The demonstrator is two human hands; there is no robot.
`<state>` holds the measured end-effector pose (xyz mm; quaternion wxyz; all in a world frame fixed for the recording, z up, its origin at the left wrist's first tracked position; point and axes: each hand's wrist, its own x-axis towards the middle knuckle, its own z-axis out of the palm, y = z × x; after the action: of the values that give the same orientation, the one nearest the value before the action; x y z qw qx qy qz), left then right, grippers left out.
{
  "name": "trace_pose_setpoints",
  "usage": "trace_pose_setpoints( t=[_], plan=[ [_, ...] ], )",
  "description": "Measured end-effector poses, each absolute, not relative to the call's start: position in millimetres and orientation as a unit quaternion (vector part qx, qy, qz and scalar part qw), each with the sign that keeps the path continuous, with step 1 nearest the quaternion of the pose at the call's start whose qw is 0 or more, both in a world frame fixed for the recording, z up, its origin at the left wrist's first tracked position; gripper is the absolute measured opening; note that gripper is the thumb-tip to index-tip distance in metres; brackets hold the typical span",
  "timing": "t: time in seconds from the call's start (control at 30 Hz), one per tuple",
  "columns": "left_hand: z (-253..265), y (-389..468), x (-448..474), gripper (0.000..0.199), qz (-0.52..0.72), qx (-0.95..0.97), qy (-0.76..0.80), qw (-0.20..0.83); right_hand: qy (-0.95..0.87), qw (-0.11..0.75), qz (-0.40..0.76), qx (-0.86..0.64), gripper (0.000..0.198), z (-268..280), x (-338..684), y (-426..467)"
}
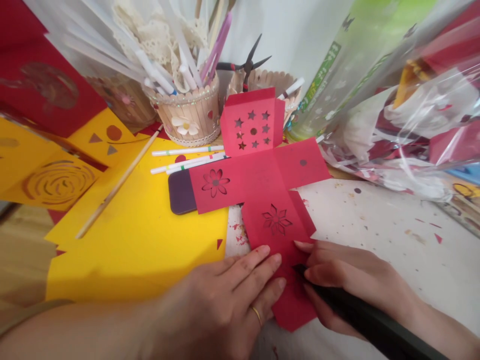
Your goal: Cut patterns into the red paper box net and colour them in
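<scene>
A red paper box cutout [262, 175], unfolded into a cross shape, lies flat with flower and star holes in its panels. My left hand [236, 295] rests on the lower panel with its fingers stretched out, holding nothing; a gold ring is on one finger. At the same panel's right side, my right hand [348, 280] grips a black craft knife [360, 310], its tip against the red paper between both hands. The blade itself is too dark to make out. Under the left panel sits a dark phone-like slab [182, 192], partly covered.
Yellow paper [180, 240] spreads to the left under a wooden stick [116, 185] and white pens [187, 150]. Behind stand a stick-sided pot [183, 115] of pens, pliers [247, 65] and a tall green bottle [330, 65]. A clear plastic bag [420, 115] lies right.
</scene>
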<state>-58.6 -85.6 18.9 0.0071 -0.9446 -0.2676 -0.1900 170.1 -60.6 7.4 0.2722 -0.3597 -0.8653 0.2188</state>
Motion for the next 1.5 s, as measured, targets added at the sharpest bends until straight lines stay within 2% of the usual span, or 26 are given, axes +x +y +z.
trace_pose_setpoints(
  t=[0.1, 0.23, 0.4, 0.57, 0.73, 0.97, 1.5],
  plan=[
    [18, -85, -60, 0.044, -0.191, -0.945, -0.265, -0.005, -0.838, 0.293, 0.235, -0.396, 0.023, 16, 171, -60],
    [18, -80, -62, 0.040, -0.178, -0.956, -0.234, -0.017, -0.771, 0.298, 0.293, -0.480, 0.011, 34, 178, -55],
    [19, -64, -69, 0.033, -0.172, -0.965, -0.196, -0.037, -0.750, 0.329, 0.308, -0.484, 0.005, 43, 183, -54],
    [21, -44, -77, 0.030, -0.170, -0.972, -0.120, -0.109, -0.753, 0.339, 0.359, -0.436, 0.016, 36, 170, -54],
    [21, -37, -79, 0.026, -0.175, -0.966, -0.110, -0.158, -0.778, 0.296, 0.373, -0.409, 0.013, 26, 160, -53],
    [18, -38, -79, 0.019, -0.186, -0.959, -0.126, -0.173, -0.786, 0.280, 0.378, -0.402, 0.010, 21, 159, -52],
    [17, -36, -80, 0.022, -0.191, -0.954, -0.115, -0.198, -0.777, 0.211, 0.447, -0.389, 0.012, 17, 166, -46]
  ],
)
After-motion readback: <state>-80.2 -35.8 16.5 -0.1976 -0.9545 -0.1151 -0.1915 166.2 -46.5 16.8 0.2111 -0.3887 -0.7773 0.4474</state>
